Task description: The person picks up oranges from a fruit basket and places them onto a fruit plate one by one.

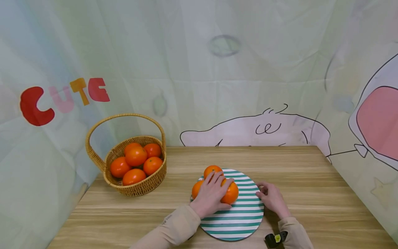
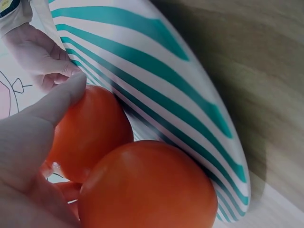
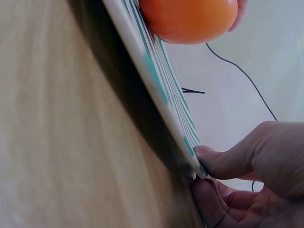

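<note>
While the right hand (image 1: 273,199) pinches the plate (image 1: 244,218) at its right rim, thumb above and fingers below, the left hand (image 1: 211,195) lies over the plate's left part, its thumb and fingers curled round one orange (image 1: 231,193). On the plate beside that hand sit a far orange (image 1: 212,169) and a left orange (image 1: 196,190). Left of the plate, well apart, stands the basket (image 1: 136,191), with more oranges (image 1: 136,156) in it. The fruit is probably firm, smooth and apt to roll, best grasped round its widest part; the plate looks stiff and thin, suiting a rim pinch.
</note>
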Demonstrator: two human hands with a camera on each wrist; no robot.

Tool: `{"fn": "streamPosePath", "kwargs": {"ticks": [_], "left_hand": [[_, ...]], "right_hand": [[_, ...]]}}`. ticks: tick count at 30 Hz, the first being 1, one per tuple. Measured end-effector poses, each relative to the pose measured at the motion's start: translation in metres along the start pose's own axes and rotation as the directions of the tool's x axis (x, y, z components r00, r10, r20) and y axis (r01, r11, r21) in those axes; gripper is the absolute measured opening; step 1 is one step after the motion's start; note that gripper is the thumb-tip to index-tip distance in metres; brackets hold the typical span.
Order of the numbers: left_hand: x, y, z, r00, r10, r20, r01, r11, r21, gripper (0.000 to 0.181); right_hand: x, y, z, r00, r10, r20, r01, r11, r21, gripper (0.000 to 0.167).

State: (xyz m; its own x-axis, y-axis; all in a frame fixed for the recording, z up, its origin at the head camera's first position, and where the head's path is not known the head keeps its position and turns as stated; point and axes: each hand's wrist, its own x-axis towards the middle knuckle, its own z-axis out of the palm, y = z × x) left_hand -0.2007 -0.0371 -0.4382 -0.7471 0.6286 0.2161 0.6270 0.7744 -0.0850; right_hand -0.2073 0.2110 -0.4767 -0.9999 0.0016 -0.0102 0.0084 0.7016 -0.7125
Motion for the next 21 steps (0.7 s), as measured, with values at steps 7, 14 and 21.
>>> {"fn": "streamPosePath", "kwargs": {"ticks": [7,14,21], "left_hand": [[-0.0003,-0.0001,0.0,1.0,-0.013,0.007,0.013,1.0,0.0,0.078],[-0.0006,-0.0021,0.0001,0.999,-0.026,0.02,0.026,1.0,0.001,0.078],[-0.0028,-0.004,-0.0015,0.999,-0.029,0.02,0.029,0.999,-0.016,0.077]], "right_hand": [[-0.0004,-0.0004,-0.0002,1.0,-0.008,0.004,0.008,1.0,0.006,0.026],[-0.0007,-0.0005,-0.0002,1.0,0.007,0.01,-0.007,1.0,0.01,0.027],[-0.001,-0.0005,-0.0001,1.0,0.016,0.01,-0.016,1.0,0.014,0.027]]}}
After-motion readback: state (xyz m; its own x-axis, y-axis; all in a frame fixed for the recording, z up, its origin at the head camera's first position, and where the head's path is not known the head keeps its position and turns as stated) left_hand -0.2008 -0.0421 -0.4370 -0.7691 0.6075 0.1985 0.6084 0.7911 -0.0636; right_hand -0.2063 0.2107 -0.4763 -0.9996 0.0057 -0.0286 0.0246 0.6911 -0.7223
